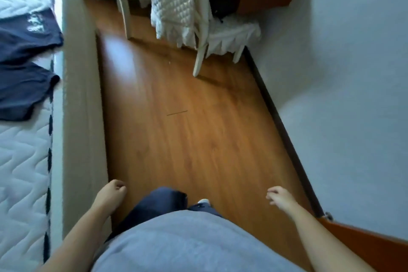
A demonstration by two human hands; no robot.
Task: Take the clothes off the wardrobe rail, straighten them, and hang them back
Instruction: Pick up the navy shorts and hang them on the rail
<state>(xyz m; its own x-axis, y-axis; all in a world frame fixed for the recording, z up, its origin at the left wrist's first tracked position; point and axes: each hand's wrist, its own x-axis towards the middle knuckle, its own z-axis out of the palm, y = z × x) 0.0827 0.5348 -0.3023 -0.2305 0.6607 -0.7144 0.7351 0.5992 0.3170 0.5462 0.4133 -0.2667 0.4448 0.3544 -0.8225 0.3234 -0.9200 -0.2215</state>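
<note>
Standing on the glossy wooden floor (187, 139) between bed and wall, the person is carrying nothing: the left hand (112, 192) and right hand (279, 196) are hanging loosely curled, gripping no garment. Dark navy clothes (28, 35) are lying rumpled on the quilted white mattress (22, 172) at far left; no wardrobe rail is showing. Judgement: each soft piece is wanting a lift by both shoulders, then a smoothing flat. A knobbly white throw (172, 6) is draping the far chair (201, 55).
</note>
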